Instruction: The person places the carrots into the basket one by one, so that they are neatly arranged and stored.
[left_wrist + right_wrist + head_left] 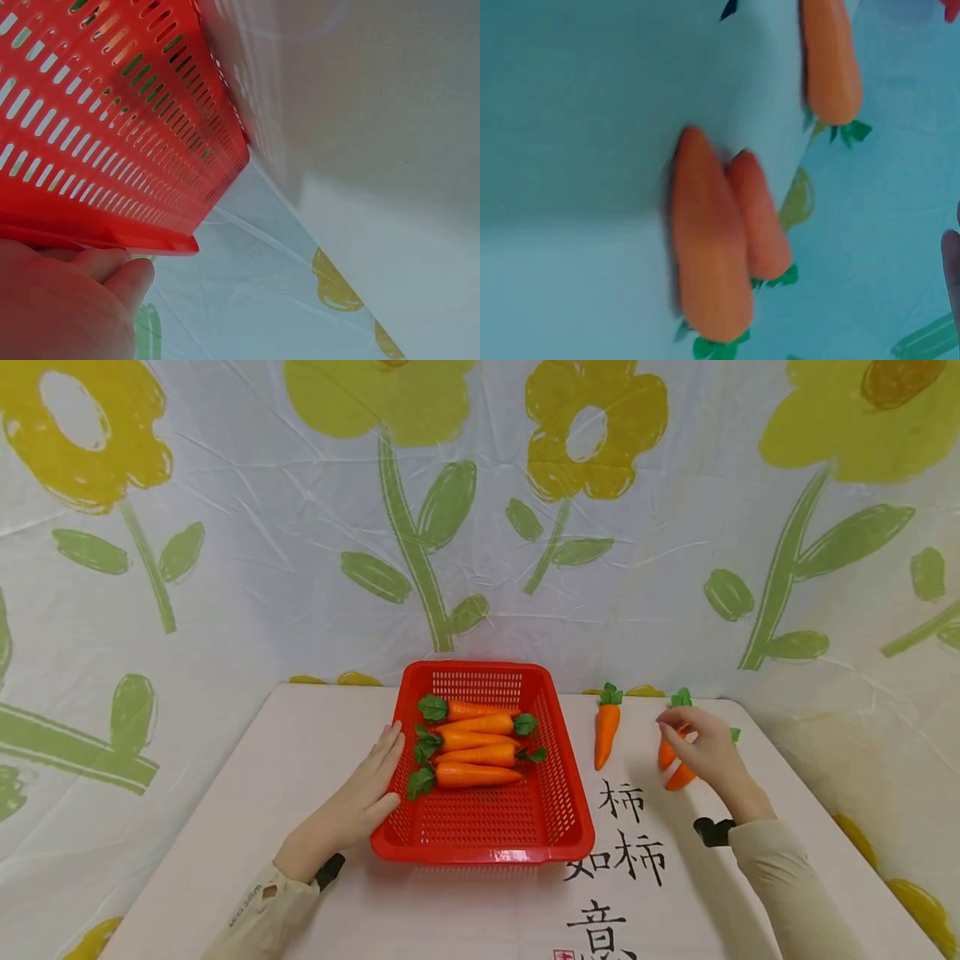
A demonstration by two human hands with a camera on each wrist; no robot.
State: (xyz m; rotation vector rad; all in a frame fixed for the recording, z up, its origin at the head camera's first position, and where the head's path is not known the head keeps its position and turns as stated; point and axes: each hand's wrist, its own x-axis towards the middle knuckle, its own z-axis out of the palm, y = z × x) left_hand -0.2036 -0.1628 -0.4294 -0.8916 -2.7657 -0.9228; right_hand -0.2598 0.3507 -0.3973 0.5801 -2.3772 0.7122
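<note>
A red plastic basket (525, 853) stands mid-table, with several orange carrots (476, 775) lying crosswise inside, their green tops at either end. Along its left rim rests my left hand (358, 799), fingers extended; the left wrist view shows the fingertips (131, 281) right at the rim. My right hand (708, 756) hovers over two carrots at the table's right, thumb and fingers loosely bent, nothing between them. The nearer carrot (709, 247) and the farther carrot (761, 221) lie side by side, partly hidden by this hand in the head view. A third carrot (607, 735) lies between basket and hand.
Black brush-written characters (622, 802) mark the pale tabletop (262, 777) right of the basket. Behind the table's back edge hangs a white cloth (285, 568) printed with yellow flowers and green stems, which also runs along both sides.
</note>
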